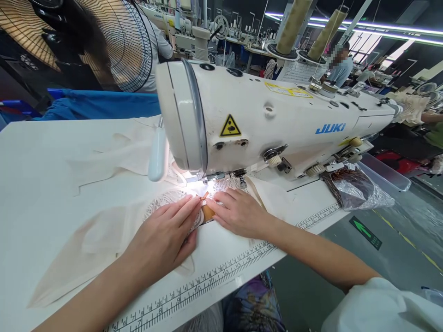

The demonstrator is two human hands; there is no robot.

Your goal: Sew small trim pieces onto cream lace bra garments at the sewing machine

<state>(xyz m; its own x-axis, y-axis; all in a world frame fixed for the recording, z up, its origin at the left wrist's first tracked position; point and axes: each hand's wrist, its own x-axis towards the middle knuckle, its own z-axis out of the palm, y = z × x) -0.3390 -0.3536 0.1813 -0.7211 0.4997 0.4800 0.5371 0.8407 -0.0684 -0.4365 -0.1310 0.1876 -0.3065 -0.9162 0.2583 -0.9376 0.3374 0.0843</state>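
Note:
My left hand (164,233) lies over lace fabric (161,200), its fingertips pinched at a small orange ribbon bow (204,196) just in front of the needle area. From the other side my right hand (242,214) presses on the lace, fingers close together and tips beside the bow. Both hands sit under the lit head of a white sewing machine (263,110); the needle itself cannot be made out. A tan patch (208,213) shows between the hands. Cream cloth (93,240) spreads leftward from the lace across the white table (38,184).
A ruler strip (194,293) runs along the table's front edge. At the right are a plastic bag with brown strips (356,189) and a clear tray (387,173). A large fan (117,41) and blue cloth (104,105) stand behind. Other people (341,64) are in the background.

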